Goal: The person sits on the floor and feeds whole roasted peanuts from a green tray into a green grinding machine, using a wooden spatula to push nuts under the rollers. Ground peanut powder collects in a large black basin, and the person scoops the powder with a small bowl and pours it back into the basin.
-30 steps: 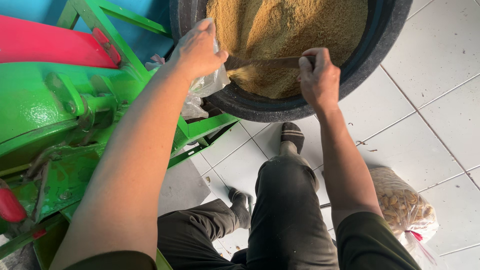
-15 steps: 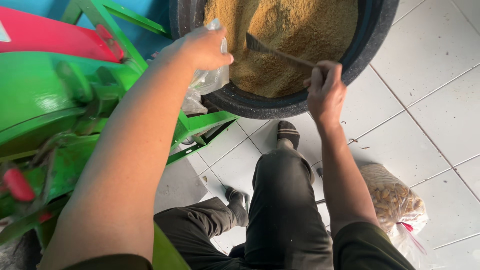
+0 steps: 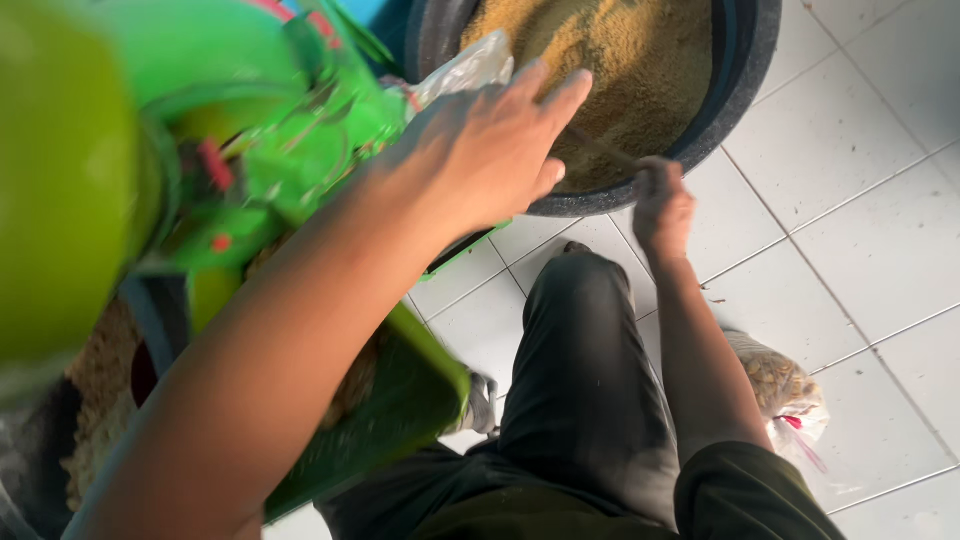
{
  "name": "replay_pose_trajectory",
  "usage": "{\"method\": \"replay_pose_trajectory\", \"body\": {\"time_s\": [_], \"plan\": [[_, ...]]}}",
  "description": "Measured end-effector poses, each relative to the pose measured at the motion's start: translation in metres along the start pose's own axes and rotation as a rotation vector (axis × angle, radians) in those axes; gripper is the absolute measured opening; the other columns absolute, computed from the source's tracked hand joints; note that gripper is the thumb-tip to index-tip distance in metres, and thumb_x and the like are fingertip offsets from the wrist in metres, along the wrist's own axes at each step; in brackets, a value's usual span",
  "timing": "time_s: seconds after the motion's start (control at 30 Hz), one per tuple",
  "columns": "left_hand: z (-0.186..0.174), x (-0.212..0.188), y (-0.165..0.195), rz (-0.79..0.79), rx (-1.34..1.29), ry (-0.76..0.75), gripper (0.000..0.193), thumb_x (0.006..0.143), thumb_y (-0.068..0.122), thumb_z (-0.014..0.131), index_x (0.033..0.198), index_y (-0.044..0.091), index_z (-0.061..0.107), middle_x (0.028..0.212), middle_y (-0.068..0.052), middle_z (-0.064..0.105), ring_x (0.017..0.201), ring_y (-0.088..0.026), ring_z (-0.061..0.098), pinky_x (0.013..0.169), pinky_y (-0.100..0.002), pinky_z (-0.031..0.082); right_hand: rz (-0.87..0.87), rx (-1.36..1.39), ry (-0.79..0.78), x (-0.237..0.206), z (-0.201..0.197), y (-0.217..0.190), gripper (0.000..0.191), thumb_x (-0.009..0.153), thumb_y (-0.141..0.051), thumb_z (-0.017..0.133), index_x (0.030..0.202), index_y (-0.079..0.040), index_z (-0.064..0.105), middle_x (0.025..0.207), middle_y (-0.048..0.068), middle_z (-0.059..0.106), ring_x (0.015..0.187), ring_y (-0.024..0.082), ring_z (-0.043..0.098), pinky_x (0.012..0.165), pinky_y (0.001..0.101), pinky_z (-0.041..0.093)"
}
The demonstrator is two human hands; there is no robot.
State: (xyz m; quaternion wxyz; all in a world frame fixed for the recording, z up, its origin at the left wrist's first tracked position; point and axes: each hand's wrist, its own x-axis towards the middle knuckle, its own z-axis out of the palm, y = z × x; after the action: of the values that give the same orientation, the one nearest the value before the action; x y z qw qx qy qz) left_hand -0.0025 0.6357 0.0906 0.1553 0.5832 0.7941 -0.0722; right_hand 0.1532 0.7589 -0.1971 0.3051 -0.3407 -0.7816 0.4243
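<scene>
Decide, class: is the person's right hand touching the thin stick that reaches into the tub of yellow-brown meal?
Touching. The head view shows the right hand closed around the stick at its near end.

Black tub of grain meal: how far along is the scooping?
Done: hard to judge; the black tub looks well filled with yellow-brown meal. In hand: the right hand grips a thin handle reaching into the meal; the left hand sits by a clear plastic bag at the tub's rim. Left: most of the meal. A filled bag lies on the floor tiles.
</scene>
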Motion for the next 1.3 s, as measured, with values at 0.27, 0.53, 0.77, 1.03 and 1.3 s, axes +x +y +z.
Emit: {"method": "replay_pose_trajectory", "body": {"time_s": [0.27,0.53,0.77,1.03,1.3], "plan": [[-0.014,-0.236,-0.009,-0.146,-0.137,0.392,0.053,0.102,0.03,0.059,0.146,0.002,0.051,0.143,-0.02,0.06,0.117,-0.039,0.066,0.094,-0.049,0.056,-0.081,0.558,0.081,-0.008,-0.081,-0.038,0.013,0.118,-0.011,0.059,0.121,0.0,0.056,0.104,0.011,0.065,0.088,0.016,0.066,0.082,0.0305,0.057],[0.109,-0.325,-0.036,-0.542,-0.173,0.355,0.049,0.099,0.045,0.058,0.135,0.013,0.062,0.14,-0.011,0.063,0.124,-0.035,0.059,0.115,-0.056,0.031,-0.24,0.674,-0.111,-0.056,-0.236,-0.091,0.008,0.112,-0.001,0.052,0.117,0.001,0.058,0.123,0.016,0.067,0.091,0.018,0.065,0.081,0.0266,0.054],[0.151,-0.307,-0.04,-0.431,-0.213,0.578,0.05,0.099,0.045,0.054,0.133,0.009,0.063,0.141,-0.01,0.061,0.133,-0.028,0.056,0.115,-0.071,0.022,-0.241,0.421,-0.284,-0.128,-0.22,-0.233,0.022,0.095,0.01,0.055,0.113,0.002,0.064,0.125,0.017,0.071,0.084,0.016,0.067,0.068,0.0232,0.053],[0.161,-0.298,-0.039,-0.404,-0.128,0.676,0.049,0.099,0.045,0.057,0.13,0.008,0.063,0.136,-0.014,0.062,0.133,-0.031,0.053,0.109,-0.079,0.017,-0.841,-0.003,-0.396,-0.15,-0.113,-0.394,0.014,0.1,0.008,0.065,0.108,0.0,0.056,0.115,0.013,0.073,0.093,0.019,0.074,0.081,0.0319,0.061],[0.165,-0.296,-0.038,-0.401,-0.127,0.707,0.049,0.098,0.044,0.059,0.131,0.008,0.063,0.134,-0.014,0.062,0.131,-0.032,0.054,0.11,-0.077,0.018,-0.978,-0.072,-0.411,-0.172,-0.089,-0.412,0.019,0.092,0.005,0.067,0.105,0.002,0.054,0.113,0.016,0.073,0.09,0.025,0.073,0.075,0.0337,0.059]]}}
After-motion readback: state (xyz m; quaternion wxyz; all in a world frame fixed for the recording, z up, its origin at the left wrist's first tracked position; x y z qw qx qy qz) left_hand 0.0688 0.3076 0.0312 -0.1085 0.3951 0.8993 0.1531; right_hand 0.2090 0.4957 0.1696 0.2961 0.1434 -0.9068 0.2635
